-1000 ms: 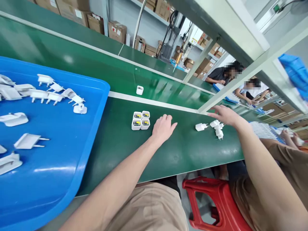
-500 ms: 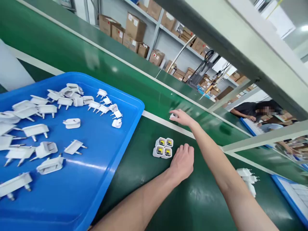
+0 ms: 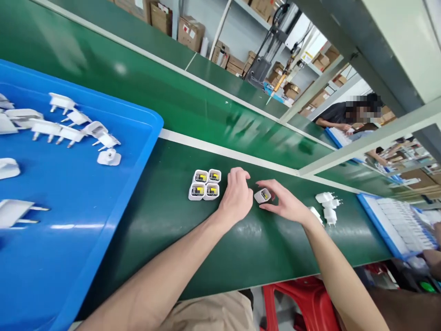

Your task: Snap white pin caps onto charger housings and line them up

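Several white open-topped housings [image 3: 204,185] with yellow and black parts inside stand in a tight block on the green work surface. Just right of them rests my left hand [image 3: 237,195], its fingers curled; whatever they may hold is hidden. A single housing [image 3: 262,196] with similar parts inside sits between the spread thumb and fingers of my right hand [image 3: 282,201]. That hand is open around the housing, its fingertips not closed on it.
A blue tray [image 3: 138,151] with white plug parts [image 3: 70,133] fills the left side. White plugs [image 3: 330,216] lie right of my right hand, before another blue tray [image 3: 375,220]. A red stool [image 3: 310,303] is below; a person [image 3: 341,115] sits beyond the frame.
My right hand has come back from the far white strip to beside my left hand, and a housing now stands at its fingers. The view has shifted right and down.
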